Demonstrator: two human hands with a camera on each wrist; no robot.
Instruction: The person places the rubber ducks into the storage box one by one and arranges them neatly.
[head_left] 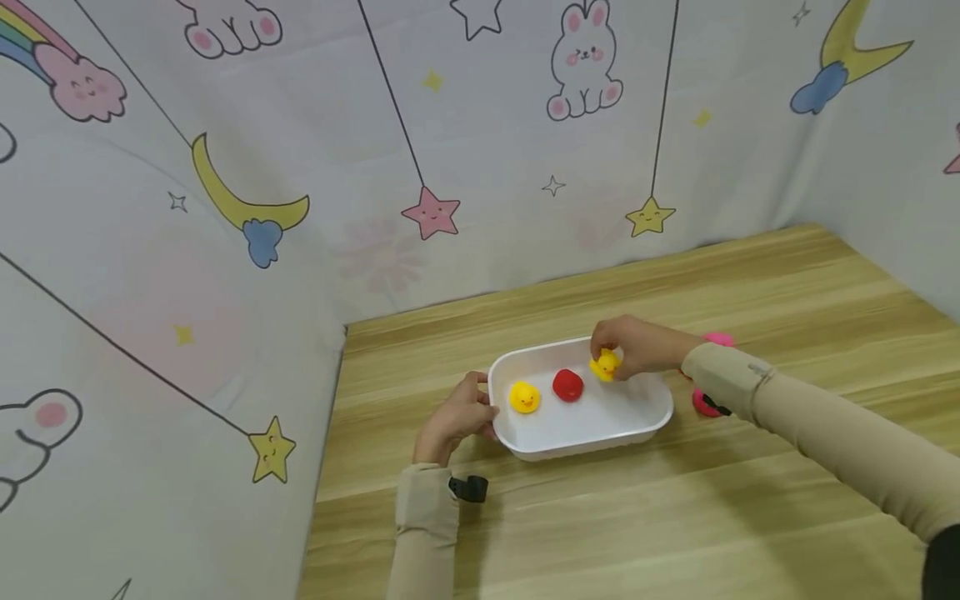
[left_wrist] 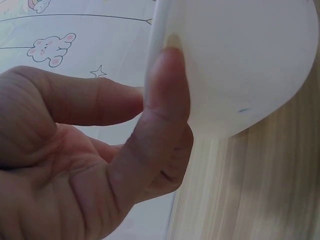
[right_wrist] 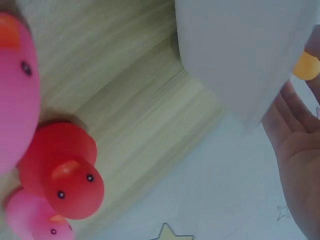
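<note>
A white plastic tray (head_left: 592, 429) stands on the wooden table. My left hand (head_left: 459, 417) grips its left rim, the thumb (left_wrist: 170, 85) on one face of the wall and the fingers on the other. Over the right part of the tray, my right hand (head_left: 633, 343) pinches a yellow rubber duck (head_left: 606, 365). In the right wrist view only a sliver of that yellow duck (right_wrist: 306, 66) shows past the tray wall. Inside the tray lie another yellow duck (head_left: 524, 397) at the left and a red rubber duck (head_left: 567, 385) in the middle.
Right of the tray, partly under my right forearm, several ducks sit on the table: a red duck (right_wrist: 75, 185), a small pink duck (right_wrist: 37, 215) and a nearer pink duck (right_wrist: 17, 100). A patterned cloth wall (head_left: 510, 250) borders the table's back and left.
</note>
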